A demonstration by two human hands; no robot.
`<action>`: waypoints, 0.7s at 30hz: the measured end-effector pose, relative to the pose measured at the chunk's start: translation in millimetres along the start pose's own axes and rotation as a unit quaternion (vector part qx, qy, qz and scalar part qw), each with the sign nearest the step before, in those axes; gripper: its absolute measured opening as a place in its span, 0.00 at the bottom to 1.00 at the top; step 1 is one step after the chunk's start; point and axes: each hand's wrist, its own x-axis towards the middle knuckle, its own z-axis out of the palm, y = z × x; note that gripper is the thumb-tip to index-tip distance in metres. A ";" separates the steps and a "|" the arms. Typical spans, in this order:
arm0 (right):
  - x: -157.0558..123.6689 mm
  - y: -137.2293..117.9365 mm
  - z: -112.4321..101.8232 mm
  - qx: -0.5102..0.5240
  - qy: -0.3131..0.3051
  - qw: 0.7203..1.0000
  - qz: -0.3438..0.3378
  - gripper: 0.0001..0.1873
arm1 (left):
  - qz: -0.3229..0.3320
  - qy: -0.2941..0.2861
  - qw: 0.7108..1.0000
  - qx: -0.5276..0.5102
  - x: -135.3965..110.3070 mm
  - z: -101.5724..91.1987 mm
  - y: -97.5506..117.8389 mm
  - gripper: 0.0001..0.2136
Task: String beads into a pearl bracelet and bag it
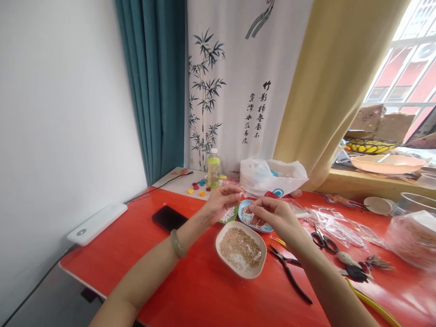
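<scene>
My left hand (223, 202), with a green bangle (177, 244) on its wrist, is raised above the red table (190, 290), fingers pinched together on something too small to make out. My right hand (272, 215) faces it a little to the right, also pinched, hovering over a blue dish (245, 217) of small beads. The two pinches sit close but apart, perhaps joined by a fine thread that I cannot see. Below them stands a white bowl (241, 250) full of tan beads. A green dish (229, 216) with white beads lies partly hidden under my left hand.
Black pliers (289, 272) and scissors (325, 241) lie right of the bowl. A black phone (169, 218) and a white device (97, 223) are at the left. A bottle (213, 169), a white plastic bag (270, 177), clear packets (337, 225) and a windowsill with dishes sit behind.
</scene>
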 end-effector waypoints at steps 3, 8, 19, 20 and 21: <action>0.2 1.6 -0.6 -0.002 0.002 1.000 -0.008 0.09 | 0.005 0.003 1.000 0.007 0.3 0.1 0.5 0.06; -0.2 0.1 -0.3 0.001 0.000 1.000 -0.018 0.09 | 0.000 0.008 1.000 0.011 0.8 -0.3 0.5 0.07; 0.6 2.1 -0.1 -0.002 -0.003 1.000 -0.013 0.09 | -0.006 -0.021 1.000 0.004 0.5 -5.0 -2.3 0.07; 0.9 2.3 0.0 0.000 -0.003 1.000 -0.013 0.09 | -0.007 -0.022 1.000 0.003 0.5 -5.1 -2.3 0.07; 1.2 2.2 0.2 0.001 -0.002 1.000 -0.012 0.09 | -0.008 -0.022 1.000 0.002 0.6 -5.3 -2.3 0.07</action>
